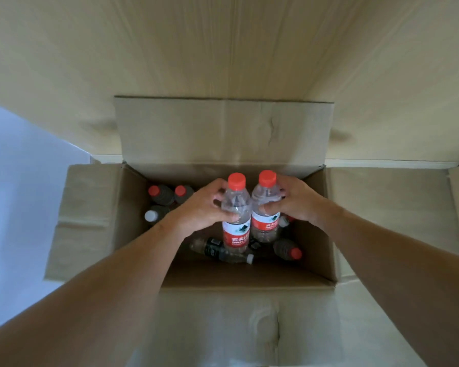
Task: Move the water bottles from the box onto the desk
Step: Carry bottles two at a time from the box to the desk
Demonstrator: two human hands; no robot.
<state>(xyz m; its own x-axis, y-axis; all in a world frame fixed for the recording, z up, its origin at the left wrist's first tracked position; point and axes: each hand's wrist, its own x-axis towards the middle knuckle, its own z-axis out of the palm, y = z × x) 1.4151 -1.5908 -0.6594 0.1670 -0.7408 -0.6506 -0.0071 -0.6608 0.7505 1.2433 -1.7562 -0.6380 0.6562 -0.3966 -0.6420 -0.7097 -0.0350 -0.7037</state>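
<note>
Both hands grip clear ribbed plastic bottles upright over the open box (326,234): left hand (204,207) curls round the left bottle (236,215), right hand (293,201) round the right bottle (266,207). Each has a red cap and label. More bottles (164,194) stand or lie in the corrugated cardboard, beside the pale wood-grain desk (223,49).

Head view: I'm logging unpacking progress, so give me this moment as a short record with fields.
left hand: left hand grips the left red-capped bottle, fingers curled round its upper body
right hand: right hand grips the right red-capped bottle
held bottles: upright, side by side, over the open cardboard box
left in box: two red-capped bottles and a white-capped bottle upright at far left; a dark-labelled bottle lying down; others partly hidden
desk: wooden desk beyond the box, no bottles on the visible part
</note>
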